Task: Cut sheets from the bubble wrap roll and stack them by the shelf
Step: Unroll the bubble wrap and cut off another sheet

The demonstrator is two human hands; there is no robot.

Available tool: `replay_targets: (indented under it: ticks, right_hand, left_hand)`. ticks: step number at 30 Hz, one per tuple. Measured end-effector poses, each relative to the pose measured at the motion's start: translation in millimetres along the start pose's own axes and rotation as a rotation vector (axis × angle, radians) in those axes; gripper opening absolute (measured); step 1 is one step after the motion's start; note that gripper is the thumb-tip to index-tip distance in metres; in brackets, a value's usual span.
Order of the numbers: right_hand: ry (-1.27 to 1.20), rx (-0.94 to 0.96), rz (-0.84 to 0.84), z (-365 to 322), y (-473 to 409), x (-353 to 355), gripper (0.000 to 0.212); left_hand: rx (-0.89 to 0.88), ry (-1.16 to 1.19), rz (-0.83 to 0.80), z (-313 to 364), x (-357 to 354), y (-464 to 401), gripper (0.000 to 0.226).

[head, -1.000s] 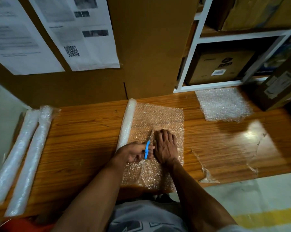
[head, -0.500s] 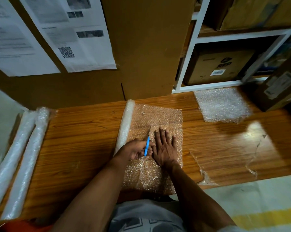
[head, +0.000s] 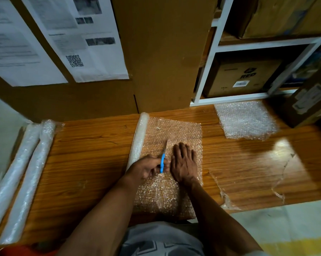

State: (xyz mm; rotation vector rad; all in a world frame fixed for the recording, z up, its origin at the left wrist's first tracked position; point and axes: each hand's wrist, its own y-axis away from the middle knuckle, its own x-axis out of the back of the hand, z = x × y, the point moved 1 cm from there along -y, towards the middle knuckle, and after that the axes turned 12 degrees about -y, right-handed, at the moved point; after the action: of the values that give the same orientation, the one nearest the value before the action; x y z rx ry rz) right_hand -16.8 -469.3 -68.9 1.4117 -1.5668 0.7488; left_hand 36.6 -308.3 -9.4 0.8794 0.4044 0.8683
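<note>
The left hand (head: pixel 146 168) curls its fingers round the blue handle of a pair of scissors (head: pixel 163 159), and the fingers hide most of that handle; only a strip of blue and the thin blade, pointing toward 12 o'clock, show. Whether the blades are parted or together is too fine to make out. The right hand (head: pixel 184 163) lies flat with straight fingers pressing on the unrolled bubble wrap sheet (head: pixel 181 133), just at 3 o'clock of the scissors. The cut line behind the blade is hard to trace among the bubbles, and the near end of the sheet hangs over the table edge, partly covered by both forearms.

The bubble wrap roll (head: pixel 139 137) lies at 9 o'clock of the sheet, joined to it, its near end hidden under the left wrist. A stack of cut sheets (head: pixel 246 121) rests at 2 o'clock, close against the white shelf (head: pixel 207 71); how many sheets it holds cannot be told. Two more rolls (head: pixel 26 174) lie side by side at the table's 9 o'clock edge, their near ends cut off by the frame.

The wooden table (head: pixel 93 156) has a glossy grain with a bright glare at 3 o'clock, and its clear covering film (head: pixel 224 193) is torn and peeling there. Behind stands tall brown cardboard (head: pixel 161 52) with printed papers (head: pixel 85 37) fixed to it, their text blurred beyond a QR code. The shelf holds cardboard boxes (head: pixel 241 76), one marked RED
</note>
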Motion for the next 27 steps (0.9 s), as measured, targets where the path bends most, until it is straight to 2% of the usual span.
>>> replay_targets:
  ticks: [4,14,19,27]
  right_hand:
    - [0.011,-0.002,-0.020,13.4,-9.8,3.9,0.066]
    - [0.062,-0.016,-0.026,19.9,-8.7,1.3,0.067]
    - [0.062,-0.014,-0.007,21.1,-9.4,-0.5,0.067]
    - [0.080,-0.021,-0.068,19.8,-12.5,3.0,0.070]
  left_hand:
    - [0.036,-0.021,-0.078,3.8,3.9,1.5,0.018]
    - [0.093,-0.010,-0.088,16.9,1.7,-14.4,0.019]
    - [0.069,-0.016,-0.042,25.6,0.8,-22.9,0.018]
    - [0.005,-0.014,0.138,21.2,-2.7,-39.9,0.019]
